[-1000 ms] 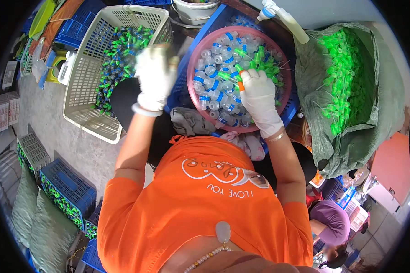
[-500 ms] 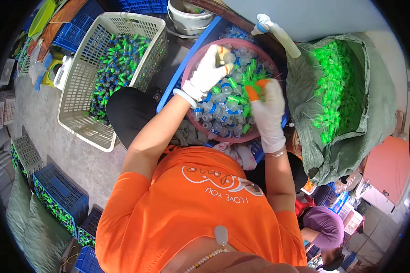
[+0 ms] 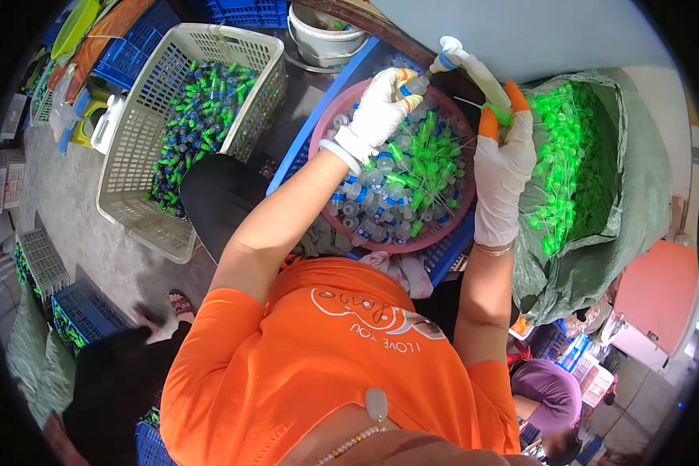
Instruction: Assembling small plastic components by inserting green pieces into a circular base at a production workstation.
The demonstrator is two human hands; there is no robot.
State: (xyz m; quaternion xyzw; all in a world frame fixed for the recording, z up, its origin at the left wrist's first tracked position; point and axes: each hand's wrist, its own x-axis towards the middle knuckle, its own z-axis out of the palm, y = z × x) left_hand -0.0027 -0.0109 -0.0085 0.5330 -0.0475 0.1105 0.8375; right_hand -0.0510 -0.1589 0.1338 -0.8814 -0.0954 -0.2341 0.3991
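Observation:
My left hand [image 3: 379,113], in a white glove with bare fingertips, grips a small clear bottle [image 3: 416,84] with a blue label. The bottle's mouth is close to the tip of a white-and-clear nozzle [image 3: 449,56]; whether they touch I cannot tell. My right hand [image 3: 507,167], gloved with orange finger covers, pinches a bright green cap [image 3: 500,115] with a thin tube pointing left. Below both hands, a pink basin [image 3: 388,247] holds many small clear bottles [image 3: 377,203] and a heap of green caps with tubes [image 3: 427,159].
The basin sits in a blue crate [image 3: 291,165]. Right of it, a dark green sack [image 3: 648,194] bulges with green caps [image 3: 563,171]. On the left, a white basket [image 3: 124,175] holds capped bottles. Someone in dark clothes [image 3: 120,380] is at lower left; another person [image 3: 547,388] is at lower right.
My left hand has moved up and right, bringing the bottle to the nozzle. My right hand has risen rightward from the basin with a green cap. A person has appeared at lower left.

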